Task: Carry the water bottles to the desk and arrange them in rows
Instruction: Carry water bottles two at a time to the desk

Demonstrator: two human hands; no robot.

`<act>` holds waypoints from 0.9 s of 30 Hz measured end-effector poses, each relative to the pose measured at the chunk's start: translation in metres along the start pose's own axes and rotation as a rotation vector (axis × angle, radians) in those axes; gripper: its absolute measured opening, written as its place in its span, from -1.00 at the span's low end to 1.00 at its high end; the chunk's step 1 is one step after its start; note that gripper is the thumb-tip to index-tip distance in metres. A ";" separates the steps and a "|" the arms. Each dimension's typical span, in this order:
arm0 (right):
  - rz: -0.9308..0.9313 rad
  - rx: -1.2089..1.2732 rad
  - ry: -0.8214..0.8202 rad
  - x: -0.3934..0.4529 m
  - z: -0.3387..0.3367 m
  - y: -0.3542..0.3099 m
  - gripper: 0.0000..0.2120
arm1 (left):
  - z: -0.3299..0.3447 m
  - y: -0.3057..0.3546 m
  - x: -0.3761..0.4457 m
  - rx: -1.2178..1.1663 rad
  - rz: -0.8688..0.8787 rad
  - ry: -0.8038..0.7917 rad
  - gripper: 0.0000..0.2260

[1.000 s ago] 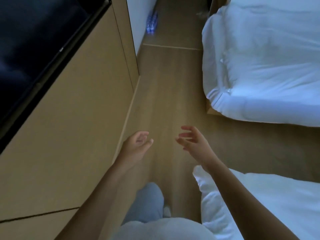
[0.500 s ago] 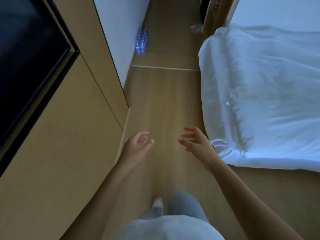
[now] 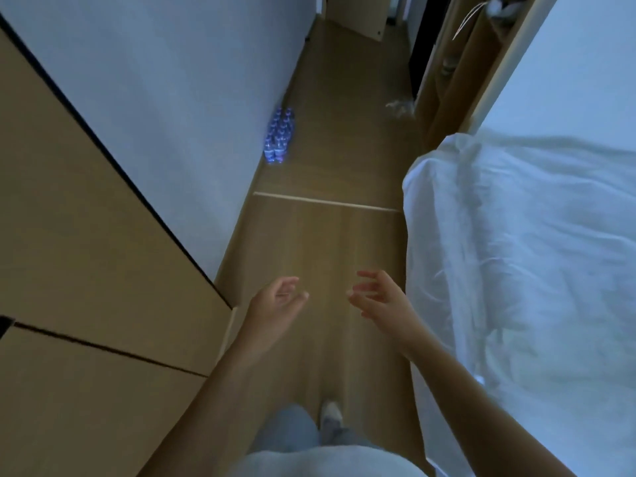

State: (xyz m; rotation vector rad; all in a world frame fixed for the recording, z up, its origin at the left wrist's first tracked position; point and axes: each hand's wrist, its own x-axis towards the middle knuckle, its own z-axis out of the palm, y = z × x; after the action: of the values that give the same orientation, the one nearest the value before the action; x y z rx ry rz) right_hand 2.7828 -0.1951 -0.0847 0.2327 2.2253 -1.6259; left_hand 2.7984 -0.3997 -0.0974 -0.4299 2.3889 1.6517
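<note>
A pack of water bottles (image 3: 279, 136) with blue labels stands on the wooden floor against the white wall, far ahead of me. My left hand (image 3: 275, 302) is held out in front of me, empty, fingers loosely curled and apart. Held out beside it, my right hand (image 3: 380, 297) has its fingers spread and holds nothing. Both hands hover over the floor, well short of the bottles. No desk is in view.
A wooden cabinet (image 3: 86, 270) lines the left side. A bed with white bedding (image 3: 516, 253) fills the right. Between them runs a narrow wooden floor aisle (image 3: 320, 253) with a pale threshold strip (image 3: 327, 202). Crumpled plastic (image 3: 399, 106) lies near a wooden frame.
I have walked forward along the aisle; the bottles are now closer and lower in view, and the dark screen has left the frame. Both hands stay empty in the same pose.
</note>
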 end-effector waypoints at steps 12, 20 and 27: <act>-0.016 -0.033 -0.054 0.381 -0.049 -0.130 -0.53 | -0.021 0.111 0.364 -0.050 -0.095 0.093 -0.68; 0.011 0.014 -0.099 0.607 -0.073 -0.227 -0.59 | -0.049 0.204 0.574 -0.053 -0.142 0.165 -0.65; 0.034 0.022 -0.166 0.811 -0.075 -0.277 -0.61 | -0.058 0.232 0.748 -0.127 -0.168 0.314 -0.70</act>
State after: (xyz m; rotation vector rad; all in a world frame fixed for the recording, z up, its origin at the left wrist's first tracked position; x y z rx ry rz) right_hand 1.9281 -0.2813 -0.1376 0.1361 2.0696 -1.5919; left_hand 2.0162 -0.4670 -0.1197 -0.9492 2.3801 1.7758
